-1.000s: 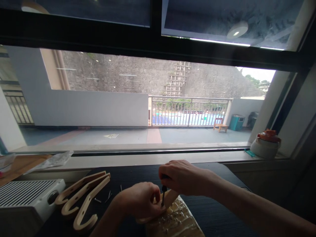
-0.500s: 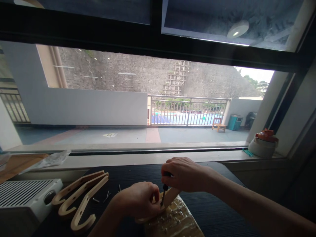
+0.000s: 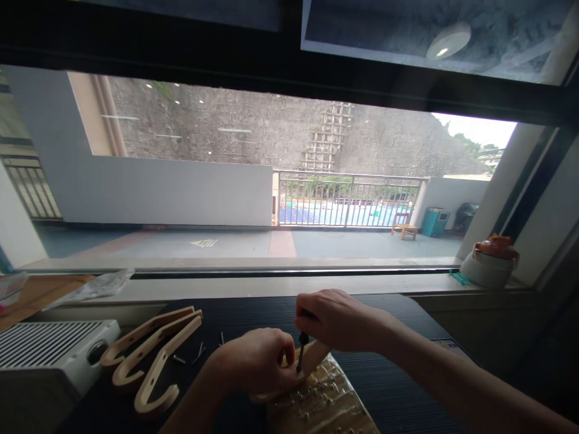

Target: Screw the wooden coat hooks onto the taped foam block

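On the black table (image 3: 380, 374), close to the window, a pale wooden piece (image 3: 316, 358) lies on a slant under both hands, by a pack in shiny wrap (image 3: 344, 413) with little metal bits on top. The right hand (image 3: 332, 318) is curled tight around the handle of a screwdriver (image 3: 303, 345), which points down at the wood. The left hand (image 3: 257, 361) is bent over the wooden piece and grips it near the tip. Its fingers are partly hidden, so I cannot tell if they pinch a screw too.

To do this well, I think the screwdriver should lean less and push straight down while it turns. The left hand should hold the wood firmly, with its fingers out of the way in case the tip slips. Three wooden hooks (image 3: 156, 380) and some loose metal bits (image 3: 199, 351) lie off to the left.
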Demonstrator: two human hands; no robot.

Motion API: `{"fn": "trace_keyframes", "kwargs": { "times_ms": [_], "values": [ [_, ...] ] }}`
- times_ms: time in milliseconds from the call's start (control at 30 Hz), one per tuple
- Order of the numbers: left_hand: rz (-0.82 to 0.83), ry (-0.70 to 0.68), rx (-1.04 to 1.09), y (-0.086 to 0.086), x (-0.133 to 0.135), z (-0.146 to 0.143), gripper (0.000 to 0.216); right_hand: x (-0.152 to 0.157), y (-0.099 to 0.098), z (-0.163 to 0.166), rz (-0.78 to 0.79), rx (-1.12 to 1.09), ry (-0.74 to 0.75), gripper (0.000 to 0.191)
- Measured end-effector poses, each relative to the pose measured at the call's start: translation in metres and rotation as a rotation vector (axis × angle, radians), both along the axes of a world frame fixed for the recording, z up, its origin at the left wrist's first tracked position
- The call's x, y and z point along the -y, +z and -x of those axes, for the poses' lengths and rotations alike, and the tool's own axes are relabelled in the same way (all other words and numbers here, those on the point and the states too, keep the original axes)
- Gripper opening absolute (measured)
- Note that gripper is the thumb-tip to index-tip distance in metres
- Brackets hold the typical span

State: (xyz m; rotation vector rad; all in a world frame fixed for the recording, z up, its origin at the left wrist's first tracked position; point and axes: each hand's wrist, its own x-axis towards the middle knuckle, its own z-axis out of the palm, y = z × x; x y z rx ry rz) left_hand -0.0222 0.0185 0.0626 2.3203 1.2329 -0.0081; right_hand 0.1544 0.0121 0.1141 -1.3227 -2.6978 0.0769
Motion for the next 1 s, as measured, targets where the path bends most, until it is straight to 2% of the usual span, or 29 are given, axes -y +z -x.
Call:
{"fn": "trace_keyframes", "kwargs": {
  "times_ms": [133, 467, 700, 867, 1000],
  "values": [
    [0.003, -0.003, -0.009, 0.001, 0.000, 0.000, 0.020, 0.004, 0.002, -0.001, -0.017, 0.039, -0.034, 0.026],
    [-0.039, -0.036, -0.051, 0.005, 0.002, -0.002, 0.021, 0.011, 0.022, -0.002, 0.059, 0.117, 0.083, 0.022],
    [-0.053, -0.044, -0.018, -0.003, -0.002, 0.000, 0.020, 0.007, 0.007, 0.002, 0.013, 0.049, 0.026, 0.020],
    [-0.031, 0.003, -0.029, -0.002, 0.000, -0.001, 0.020, 0.007, 0.000, 0.002, -0.002, 0.011, -0.059, 0.021],
    [-0.004, 0.017, -0.041, 0.001, 0.000, 0.000, 0.022, 0.005, 0.007, -0.001, -0.029, 0.054, 0.020, 0.021]
  ]
}}
